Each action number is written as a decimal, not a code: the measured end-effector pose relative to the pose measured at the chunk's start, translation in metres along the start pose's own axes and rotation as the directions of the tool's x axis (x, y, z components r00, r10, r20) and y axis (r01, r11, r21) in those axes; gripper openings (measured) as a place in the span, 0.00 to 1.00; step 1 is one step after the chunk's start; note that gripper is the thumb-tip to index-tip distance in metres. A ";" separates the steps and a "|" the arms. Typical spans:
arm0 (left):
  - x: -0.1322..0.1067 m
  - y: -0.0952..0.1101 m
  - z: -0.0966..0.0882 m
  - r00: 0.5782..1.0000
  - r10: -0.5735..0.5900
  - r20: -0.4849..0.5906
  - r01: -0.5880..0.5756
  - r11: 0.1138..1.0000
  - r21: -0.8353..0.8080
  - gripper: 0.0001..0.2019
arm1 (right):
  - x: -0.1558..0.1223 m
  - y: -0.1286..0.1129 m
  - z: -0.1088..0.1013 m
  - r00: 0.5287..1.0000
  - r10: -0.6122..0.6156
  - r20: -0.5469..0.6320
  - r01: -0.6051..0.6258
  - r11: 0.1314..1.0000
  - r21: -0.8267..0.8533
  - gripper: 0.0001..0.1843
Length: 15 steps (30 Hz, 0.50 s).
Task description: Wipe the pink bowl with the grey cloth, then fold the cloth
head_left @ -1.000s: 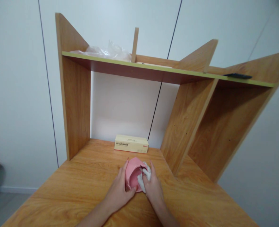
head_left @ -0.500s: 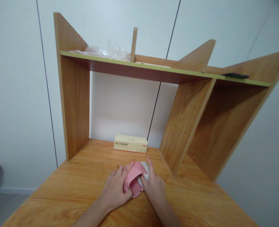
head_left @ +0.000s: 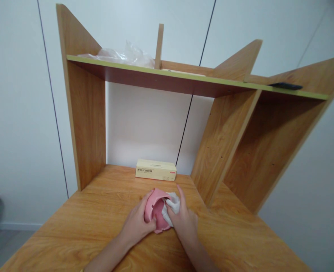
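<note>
My left hand (head_left: 137,223) is wrapped round the left side of a soft pink bowl-like object (head_left: 154,209) that is tipped on its side on the wooden desk (head_left: 84,223). My right hand (head_left: 185,223) presses a crumpled white cloth (head_left: 171,207) into the pink object's opening, fingers closed on the cloth. Both hands touch the pink object near the middle of the desk.
A long beige box (head_left: 155,170) lies at the back of the desk against the white wall. A wooden shelf unit (head_left: 167,77) rises over the desk, with clear plastic wrap (head_left: 124,56) on its top left and a dark flat object (head_left: 286,86) on its right.
The pink object has turned in my hands: it was flattened under my left fingers, and its opening now faces up again with the cloth pressed in. The camera shifted slightly.
</note>
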State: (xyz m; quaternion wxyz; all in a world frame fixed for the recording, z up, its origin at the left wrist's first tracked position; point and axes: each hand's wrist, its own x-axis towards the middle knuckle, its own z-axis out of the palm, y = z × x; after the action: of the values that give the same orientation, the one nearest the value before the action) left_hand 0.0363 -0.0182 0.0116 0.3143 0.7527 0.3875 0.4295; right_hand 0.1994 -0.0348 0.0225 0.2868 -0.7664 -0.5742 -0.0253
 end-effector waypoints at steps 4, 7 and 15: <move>0.004 -0.003 -0.001 0.997 -0.069 -0.035 0.066 0.995 -0.072 0.32 | -0.001 0.000 -0.005 0.994 -0.071 -0.082 0.074 0.997 0.038 0.33; 0.008 -0.009 -0.001 0.983 -0.144 -0.109 0.123 0.976 -0.181 0.28 | 0.004 0.010 -0.003 0.995 -0.053 -0.088 0.068 0.981 0.179 0.24; 0.017 -0.026 -0.003 0.923 -0.293 -0.249 0.154 0.875 -0.458 0.22 | 0.023 0.033 0.007 0.993 -0.024 -0.116 0.067 0.922 0.382 0.15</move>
State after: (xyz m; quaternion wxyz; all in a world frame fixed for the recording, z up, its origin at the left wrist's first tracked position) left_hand 0.0312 0.0097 -0.0018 0.4555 0.5368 0.4131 0.5776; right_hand 0.2345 -0.0178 0.0113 0.4622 -0.6790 -0.5690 0.0396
